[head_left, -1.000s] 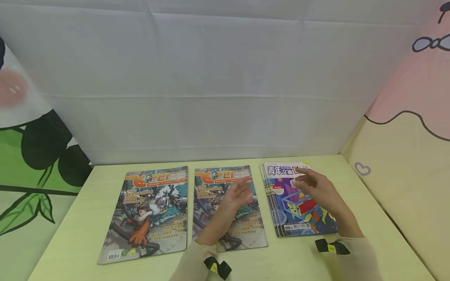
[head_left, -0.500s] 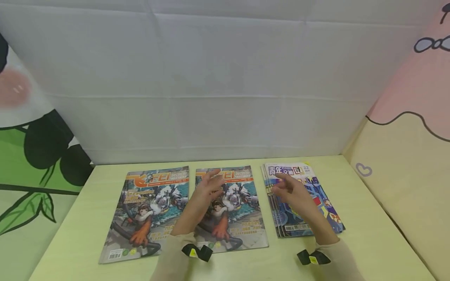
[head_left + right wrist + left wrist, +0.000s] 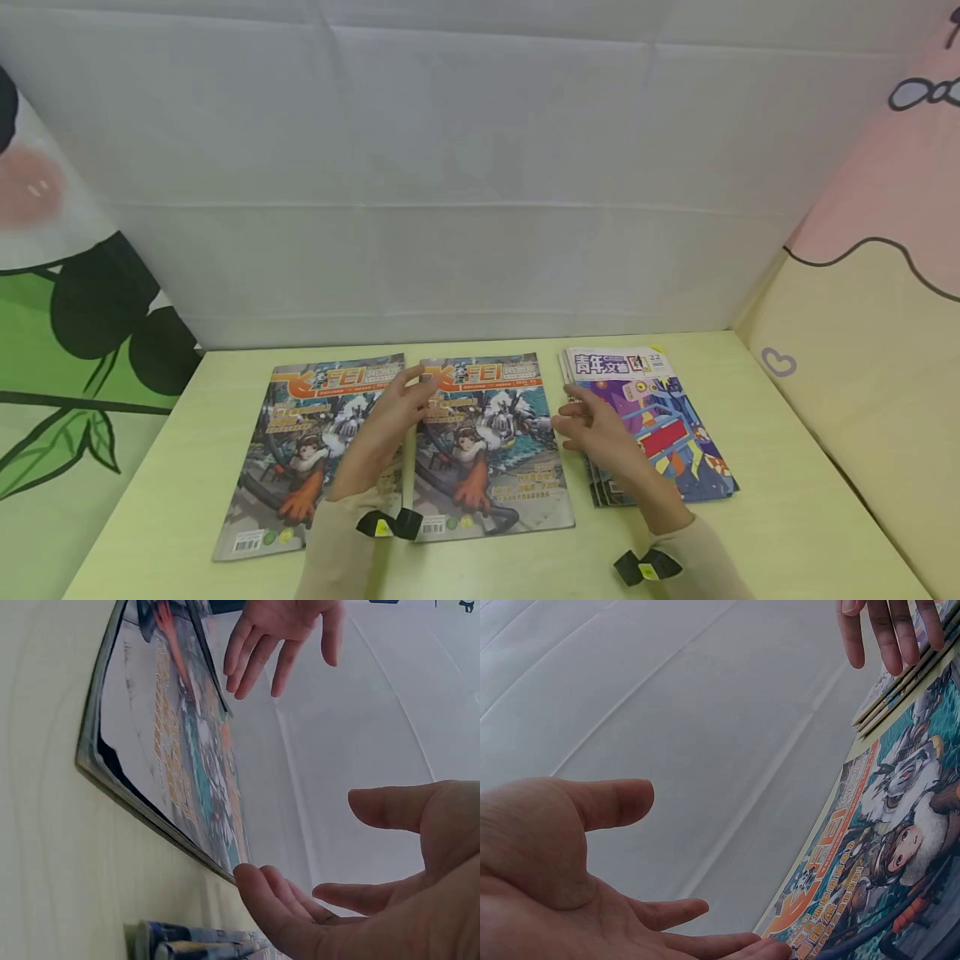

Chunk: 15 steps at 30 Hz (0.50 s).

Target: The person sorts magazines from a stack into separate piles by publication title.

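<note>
Two magazines with the same FEI cover lie side by side, a left magazine (image 3: 300, 467) and a middle magazine (image 3: 487, 458). In the head view my left hand (image 3: 386, 421) is over the gap between them, fingertips at the middle magazine's upper left edge. My right hand (image 3: 600, 433) is at that magazine's right edge, overlapping the left side of a magazine stack (image 3: 675, 425) with a purple and blue cover. Both wrist views show fingers spread and mostly straight, the left hand (image 3: 592, 877) and right hand (image 3: 360, 885) facing each other with nothing gripped.
A pale yellow table (image 3: 780, 433) carries all the magazines. Behind it stands a white cloth wall (image 3: 480, 267). Printed panels with cartoon drawings flank it, a green and white panel (image 3: 67, 333) on the left and a pink and cream panel (image 3: 885, 350) on the right.
Both hands have moved left: the left hand from above the middle magazine to its left edge, the right hand from the stack to the middle magazine's right edge. The magazines have stayed put.
</note>
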Available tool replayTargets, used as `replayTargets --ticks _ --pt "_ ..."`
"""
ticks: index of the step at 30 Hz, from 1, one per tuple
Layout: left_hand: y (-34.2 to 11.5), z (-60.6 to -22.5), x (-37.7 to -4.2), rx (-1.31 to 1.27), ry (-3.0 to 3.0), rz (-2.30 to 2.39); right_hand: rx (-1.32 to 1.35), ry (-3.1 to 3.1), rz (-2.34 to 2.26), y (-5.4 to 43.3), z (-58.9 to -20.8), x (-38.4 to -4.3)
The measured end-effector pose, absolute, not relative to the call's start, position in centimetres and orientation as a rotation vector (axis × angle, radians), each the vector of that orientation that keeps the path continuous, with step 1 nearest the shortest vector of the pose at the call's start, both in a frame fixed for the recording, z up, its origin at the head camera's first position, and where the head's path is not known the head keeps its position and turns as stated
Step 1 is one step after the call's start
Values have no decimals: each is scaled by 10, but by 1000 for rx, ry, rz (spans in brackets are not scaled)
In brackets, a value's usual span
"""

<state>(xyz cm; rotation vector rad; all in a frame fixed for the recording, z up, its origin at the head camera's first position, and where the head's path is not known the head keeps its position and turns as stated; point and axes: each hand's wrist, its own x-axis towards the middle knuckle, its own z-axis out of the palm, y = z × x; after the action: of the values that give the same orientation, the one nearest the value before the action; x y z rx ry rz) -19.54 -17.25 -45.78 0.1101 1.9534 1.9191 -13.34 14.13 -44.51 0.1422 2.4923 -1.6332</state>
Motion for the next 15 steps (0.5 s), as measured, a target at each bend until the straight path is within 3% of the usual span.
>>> replayTargets --ticks 15 --pt "-173 -456 -196 -12 2077 1789 204 2451 -1643 133 -452 -131"
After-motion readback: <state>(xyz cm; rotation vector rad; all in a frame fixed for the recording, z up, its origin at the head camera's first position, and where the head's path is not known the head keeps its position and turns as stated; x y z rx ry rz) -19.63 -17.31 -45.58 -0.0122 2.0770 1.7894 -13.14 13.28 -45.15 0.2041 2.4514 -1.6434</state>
